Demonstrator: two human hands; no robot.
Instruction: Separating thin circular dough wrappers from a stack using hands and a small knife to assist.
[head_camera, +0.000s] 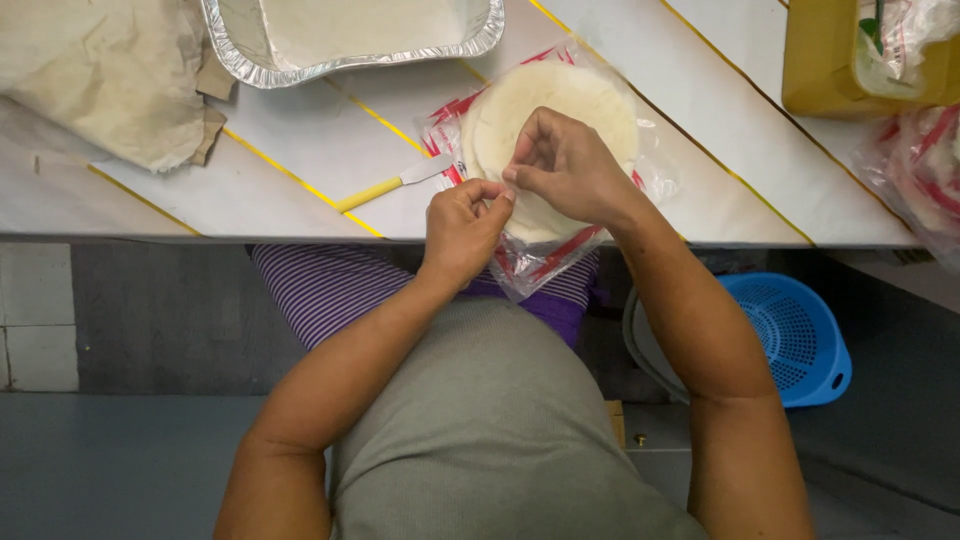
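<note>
1. Both hands meet over the near edge of the table (300, 175), right above a clear plastic bag (540, 255) with red print that holds a stack of round flatbreads (590, 100).
2. The left hand (463, 225) is curled, thumb and fingers pinched on the bag's open lip; it looks to be anchoring the film so it cannot slide.
3. The right hand (565, 165) lies on top of the stack, fingertips pinched together at the same spot, directly opposite the left, apparently gripping the other side of the film.
4. The bag sits half on the table and half off it, its lower end drooping over the edge toward the lap, which keeps the mouth within easy reach.
5. A yellow-handled knife (395, 185) lies just left of the bag, blade pointing at it, clear of both hands.
6. Farther back, a foil tray (355, 55) rests near a crumpled cloth (100, 80), well apart from the work.
7. At right, a yellow container (830, 70) and more red-printed bags (920, 170); below, on the floor, a blue colander (795, 335).
</note>
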